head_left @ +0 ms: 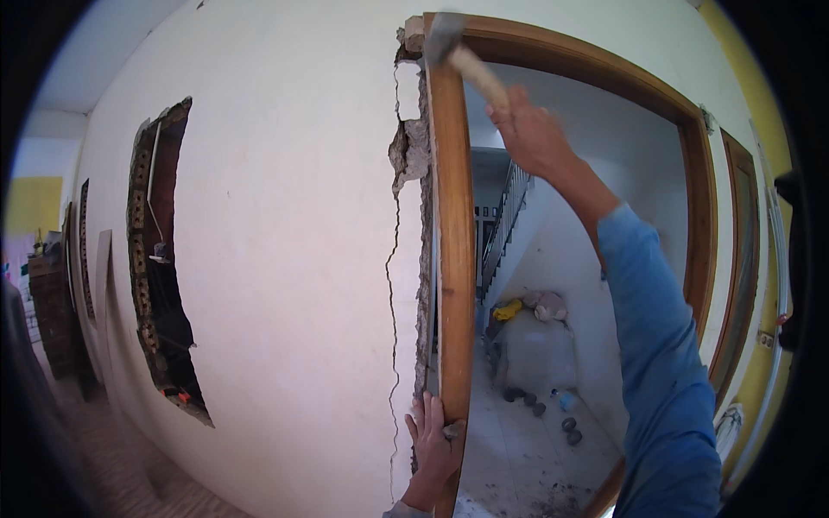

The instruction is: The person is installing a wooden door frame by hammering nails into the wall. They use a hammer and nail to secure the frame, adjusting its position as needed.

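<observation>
Right hand [528, 134] is grasping hammer [477, 72] near top of door frame [458, 250]. Left hand [435, 449] is touching door frame lower; can't tell grip.

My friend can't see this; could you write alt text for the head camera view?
A person's right hand grips a blurred, wooden-handled hammer at the upper left corner of a brown wooden door frame. The left hand rests low against the frame, beside a cracked white wall.

The right sleeve [663, 345] reaches me as creased blue cloth, paler toward its cuff [615, 223] and deeper blue higher up; of the left sleeve [408, 512] my feed gives me only a greyish-blue edge.
</observation>
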### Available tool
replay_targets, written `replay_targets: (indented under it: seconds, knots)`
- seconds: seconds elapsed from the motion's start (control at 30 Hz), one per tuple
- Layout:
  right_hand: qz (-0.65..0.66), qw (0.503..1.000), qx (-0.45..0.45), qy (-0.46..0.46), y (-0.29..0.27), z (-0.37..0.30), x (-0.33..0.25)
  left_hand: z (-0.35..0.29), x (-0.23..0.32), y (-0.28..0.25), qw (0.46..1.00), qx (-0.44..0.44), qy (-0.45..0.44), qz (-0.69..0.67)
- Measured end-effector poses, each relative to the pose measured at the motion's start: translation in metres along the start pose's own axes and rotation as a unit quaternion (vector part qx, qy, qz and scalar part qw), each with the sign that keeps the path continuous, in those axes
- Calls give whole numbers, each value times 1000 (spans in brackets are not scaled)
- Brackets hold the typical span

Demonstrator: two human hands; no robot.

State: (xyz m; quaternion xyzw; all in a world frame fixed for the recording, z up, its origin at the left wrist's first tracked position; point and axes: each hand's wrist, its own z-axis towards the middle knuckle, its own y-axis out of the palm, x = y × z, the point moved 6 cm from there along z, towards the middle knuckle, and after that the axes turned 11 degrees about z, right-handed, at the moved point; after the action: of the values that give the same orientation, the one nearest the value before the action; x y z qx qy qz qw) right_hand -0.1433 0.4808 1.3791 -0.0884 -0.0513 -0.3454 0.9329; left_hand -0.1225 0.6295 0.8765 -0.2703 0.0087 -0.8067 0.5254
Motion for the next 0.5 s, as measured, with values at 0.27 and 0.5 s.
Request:
replay_targets:
  seconds: [0.27,0.5]
  knots:
    - [10,999,-33,-30,1,18,10,2,-1,9,999,-35,-15,-5]
    - [114,960,161,-199,-43,50,-53,1,-1,9,996,-54,-23,-71]
